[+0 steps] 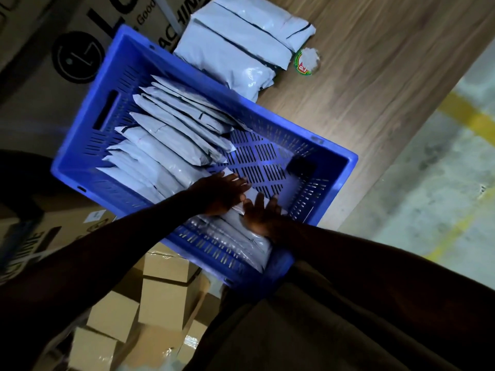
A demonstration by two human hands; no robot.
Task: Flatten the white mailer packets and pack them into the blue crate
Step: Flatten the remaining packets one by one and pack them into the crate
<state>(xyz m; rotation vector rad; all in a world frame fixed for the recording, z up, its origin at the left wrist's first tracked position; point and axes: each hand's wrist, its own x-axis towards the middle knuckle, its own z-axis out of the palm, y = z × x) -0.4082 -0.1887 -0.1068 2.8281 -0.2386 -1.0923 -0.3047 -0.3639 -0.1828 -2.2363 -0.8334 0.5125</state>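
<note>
The blue crate [332,156] lies across a wooden table, and several white mailer packets [171,140] stand on edge in a row along its left side. At the crate's near end both hands press on one white packet [238,226]. My left hand [222,192] lies flat on it with straight fingers. My right hand [261,212] rests beside it, fingers spread over the same packet. A pile of white packets [241,41] waits on the table beyond the crate.
The wooden table [375,89] runs to the right of the crate, with a small round lid-like object [308,61] beside the pile. Cardboard boxes [160,290] are stacked on the floor at the lower left. A large printed carton [80,57] stands behind the crate. Concrete floor with yellow lines lies at the right.
</note>
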